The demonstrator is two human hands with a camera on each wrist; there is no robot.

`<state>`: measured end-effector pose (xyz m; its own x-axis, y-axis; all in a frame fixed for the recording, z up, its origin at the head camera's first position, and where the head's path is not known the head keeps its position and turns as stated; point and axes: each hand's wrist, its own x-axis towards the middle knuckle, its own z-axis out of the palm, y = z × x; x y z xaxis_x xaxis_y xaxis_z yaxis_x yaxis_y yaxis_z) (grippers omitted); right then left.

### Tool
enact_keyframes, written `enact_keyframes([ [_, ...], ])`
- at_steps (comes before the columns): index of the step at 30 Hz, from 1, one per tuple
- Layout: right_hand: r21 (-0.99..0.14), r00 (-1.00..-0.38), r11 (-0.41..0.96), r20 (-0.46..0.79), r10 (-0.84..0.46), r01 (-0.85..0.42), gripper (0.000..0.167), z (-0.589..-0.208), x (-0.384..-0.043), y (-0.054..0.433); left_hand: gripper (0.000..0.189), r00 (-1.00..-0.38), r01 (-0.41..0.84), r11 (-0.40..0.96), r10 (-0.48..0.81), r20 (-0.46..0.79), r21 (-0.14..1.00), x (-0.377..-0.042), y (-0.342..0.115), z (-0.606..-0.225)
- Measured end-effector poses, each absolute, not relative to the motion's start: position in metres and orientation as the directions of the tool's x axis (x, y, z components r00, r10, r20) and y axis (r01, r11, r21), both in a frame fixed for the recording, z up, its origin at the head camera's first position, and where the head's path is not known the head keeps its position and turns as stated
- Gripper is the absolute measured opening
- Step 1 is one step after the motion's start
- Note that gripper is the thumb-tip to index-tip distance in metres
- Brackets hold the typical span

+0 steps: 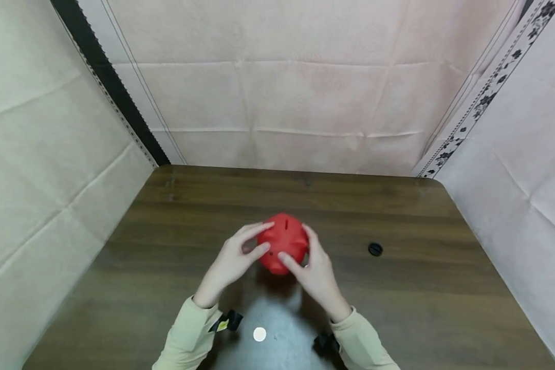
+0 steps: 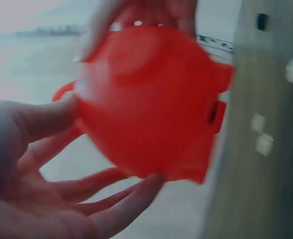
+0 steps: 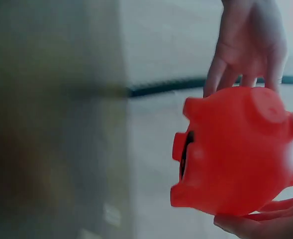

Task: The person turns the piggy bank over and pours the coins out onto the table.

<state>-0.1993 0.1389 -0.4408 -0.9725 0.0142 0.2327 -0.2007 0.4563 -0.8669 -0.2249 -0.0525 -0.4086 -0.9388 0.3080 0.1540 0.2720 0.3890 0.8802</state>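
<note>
A round red piggy bank [image 1: 283, 241] is held up over the table between both hands, its dark coin slot showing on top in the head view. My left hand [image 1: 237, 253] grips its left side with thumb and fingers spread around it. On the opposite side, my right hand [image 1: 315, 267] holds it with thumb and curved fingers. In the right wrist view, the piggy bank [image 3: 236, 152] shows stubby feet and a dark opening between them. The left wrist view has the piggy bank [image 2: 146, 107] blurred, with its feet towards the table.
Right of the hands, a small round black plug [image 1: 375, 249] lies on the brown wooden table [image 1: 166, 288]. A flat white disc or bright spot [image 1: 259, 334] shows near the front, between the forearms. Pale cloth walls [image 1: 277, 97] surround the table's back and sides.
</note>
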Motion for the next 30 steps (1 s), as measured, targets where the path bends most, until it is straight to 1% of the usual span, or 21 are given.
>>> enact_keyframes([
  [2,-0.848,-0.975,0.487,0.221,-0.035,-0.21,0.078,-0.455,-0.197,0.134,0.047,-0.936,0.243,0.411,0.338,0.101,0.878,-0.222,-0.061,-0.422],
  [5,-0.827,-0.976,0.521,0.209,-0.062,-0.211,0.079,-0.469,-0.195,0.132,0.051,-0.932,0.216,0.445,0.358,0.048,0.869,-0.219,-0.063,-0.437],
  [9,-0.83,-0.979,0.521,0.194,-0.063,-0.198,0.079,-0.475,-0.193,0.136,0.053,-0.943,0.206,0.478,0.331,0.042,0.854,-0.217,-0.056,-0.443],
  [14,-0.832,-0.979,0.516,0.166,-0.116,-0.202,0.083,-0.479,-0.195,0.143,0.053,-0.954,0.193,0.49,0.297,0.045,0.85,-0.218,-0.051,-0.448],
  [19,-0.823,-0.973,0.529,0.123,-0.193,-0.209,0.084,-0.478,-0.214,0.149,0.053,-0.959,0.194,0.483,0.278,0.061,0.854,-0.232,-0.051,-0.453],
  [25,-0.838,-0.957,0.507,0.058,-0.286,-0.202,0.082,-0.476,-0.24,0.148,0.052,-0.965,0.161,0.514,0.26,0.026,0.842,-0.254,-0.058,-0.454],
  [30,-0.836,-0.956,0.512,0.046,-0.291,-0.196,0.082,-0.478,-0.253,0.144,0.05,-0.958,0.164,0.493,0.287,0.018,0.854,-0.269,-0.062,-0.457],
])
